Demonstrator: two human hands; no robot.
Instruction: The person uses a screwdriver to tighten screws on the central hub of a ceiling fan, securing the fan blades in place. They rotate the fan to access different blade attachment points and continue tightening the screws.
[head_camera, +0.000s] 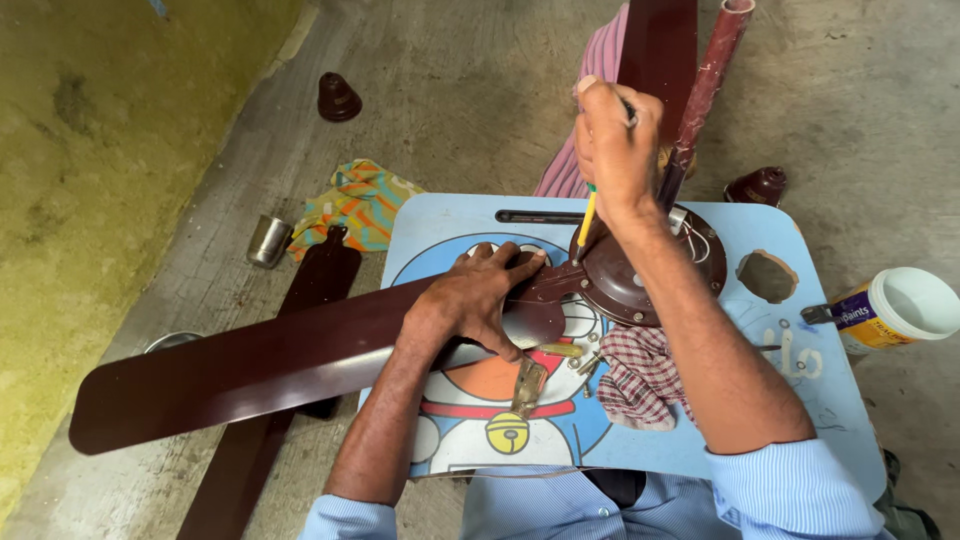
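Observation:
A dark maroon ceiling fan motor with its down rod lies on a small blue table that has a cartoon print. One long maroon blade reaches left from the motor. My left hand presses flat on the blade's inner end, near its bracket. My right hand grips a screwdriver with a yellow shaft, its tip pointing down at the motor's edge by the blade mount.
A checked rag, a metal bracket and small screws lie on the table. Another loose blade rests on the concrete floor beside a steel cup and striped cloth. A white paint tub stands at the right; maroon canopy cups sit on the floor.

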